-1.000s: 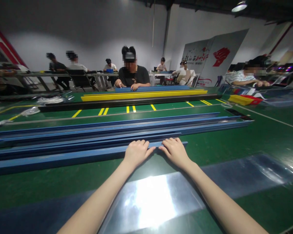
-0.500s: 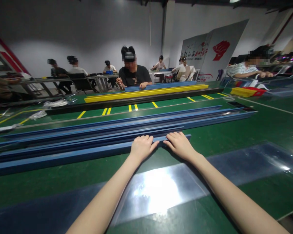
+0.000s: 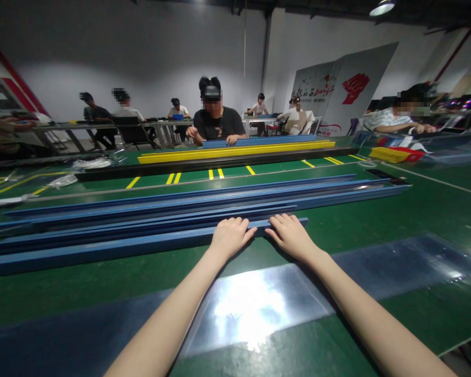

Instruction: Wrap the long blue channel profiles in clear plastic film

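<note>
A long blue channel strip [image 3: 121,250] lies across the near part of the green table, reaching out of view on the left. Close to its right end, my left hand [image 3: 231,238] is closed over the near wall, fingers over the top and thumb along the near side. A short gap to the right, my right hand [image 3: 289,235] grips the same wall in the same way, near the strip's end. The fingertips of both hands are hidden behind the wall. Just beyond lie more blue channel strips [image 3: 329,197], roughly parallel.
A clear plastic sheet [image 3: 361,277] lies under my forearms, reflecting light. Farther off are a black strip [image 3: 172,169], a yellow strip [image 3: 235,150], a phone [image 3: 388,177] and a yellow tray [image 3: 388,154]. A co-worker [image 3: 220,123] sits across the table; other people work behind.
Both hands keep their grip on the near blue channel strip, with hardly any movement. The camera view has shifted slightly. Across the table, the co-worker's raised hand has moved a little.
</note>
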